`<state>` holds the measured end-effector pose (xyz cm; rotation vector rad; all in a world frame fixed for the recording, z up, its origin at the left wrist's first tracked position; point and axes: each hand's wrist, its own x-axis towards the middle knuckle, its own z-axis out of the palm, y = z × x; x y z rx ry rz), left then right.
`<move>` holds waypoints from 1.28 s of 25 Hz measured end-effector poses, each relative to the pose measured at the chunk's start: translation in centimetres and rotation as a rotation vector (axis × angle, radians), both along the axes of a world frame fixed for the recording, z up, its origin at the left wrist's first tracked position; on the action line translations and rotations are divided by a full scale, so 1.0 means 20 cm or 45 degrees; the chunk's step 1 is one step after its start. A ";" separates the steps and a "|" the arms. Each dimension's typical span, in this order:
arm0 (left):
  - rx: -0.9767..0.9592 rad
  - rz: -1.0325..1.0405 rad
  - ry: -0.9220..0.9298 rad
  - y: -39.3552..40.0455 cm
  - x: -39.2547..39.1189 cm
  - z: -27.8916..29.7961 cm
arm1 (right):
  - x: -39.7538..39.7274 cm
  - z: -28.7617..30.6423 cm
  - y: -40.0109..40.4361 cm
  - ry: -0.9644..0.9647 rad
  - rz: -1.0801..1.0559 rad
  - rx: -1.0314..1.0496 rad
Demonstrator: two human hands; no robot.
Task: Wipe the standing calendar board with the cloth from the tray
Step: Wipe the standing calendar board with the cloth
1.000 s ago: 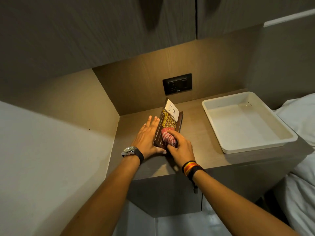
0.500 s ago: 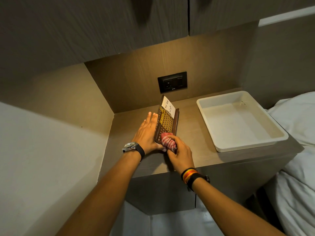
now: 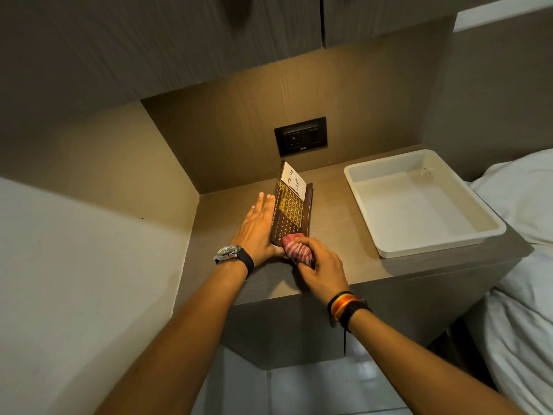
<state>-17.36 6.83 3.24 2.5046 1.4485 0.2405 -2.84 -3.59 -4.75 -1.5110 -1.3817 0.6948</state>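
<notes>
The dark brown standing calendar board, with a yellow date grid and a white "To Do List" note at its far end, stands on edge on the bedside shelf. My left hand lies flat against the board's left side, fingers straight, bracing it. My right hand is closed on a bunched red-and-white striped cloth, pressed to the board's near end. The white tray sits empty to the right of the board.
A black wall socket is set in the back panel behind the board. Cabinet doors hang low overhead. A wall closes the shelf's left side. White bedding lies to the right, beyond the tray.
My right hand has drawn the cloth along the board's face towards me, from mid-board down to its near end. My left hand stays against the board.
</notes>
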 end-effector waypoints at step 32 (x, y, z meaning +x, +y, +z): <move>-0.097 0.117 -0.102 0.00 0.05 -0.05 | 0.08 0.20 0.38 -0.243 0.083 0.175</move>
